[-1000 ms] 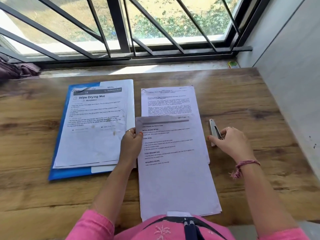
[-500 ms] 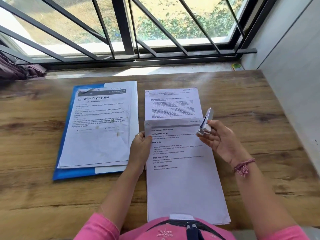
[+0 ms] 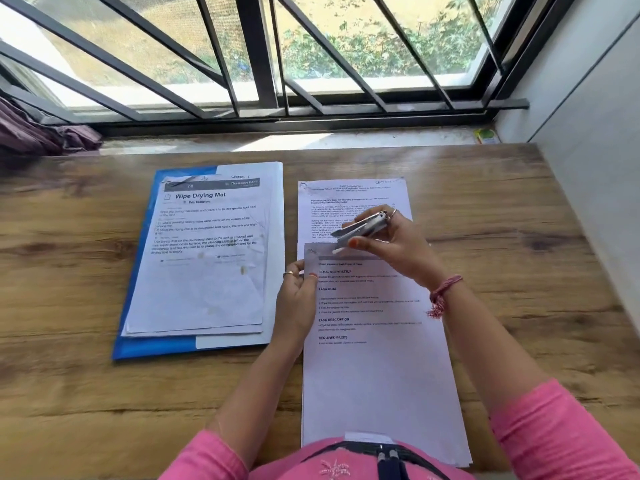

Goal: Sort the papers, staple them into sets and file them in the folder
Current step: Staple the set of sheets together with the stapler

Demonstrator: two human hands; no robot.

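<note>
A wooden tabletop [image 3: 502, 216] runs up to a barred window [image 3: 263, 53] at the far edge and a pale wall [image 3: 595, 140] along the right, with bare wood open to the right of the papers and in front of the folder on the left. The right hand [image 3: 398, 244] hovers over the middle of the tabletop with its fingers [image 3: 356, 242] curled round a small silver stapler [image 3: 362, 228], which it holds tilted, nose pointing left and down at the top left corner of the near paper set [image 3: 377, 358]. The left hand [image 3: 298, 292] pinches that set at its upper left edge, thumb on top of the sheet, fingers under or beside it. The set lies lengthwise toward the person, its top overlapping the lower part of a second printed sheet [image 3: 353, 199] farther back. To the left, apart from both hands, an open blue folder [image 3: 138, 306] lies flat and carries a stack of white pages whose top page [image 3: 204, 258] is headed "Wipe Drying Mat"; the page is creased and sits slightly askew on the sheets below. A dark purple cloth [image 3: 34, 140] is bunched on the sill at far left, and a small green and yellow item [image 3: 486, 136] sits in the sill's right corner.
</note>
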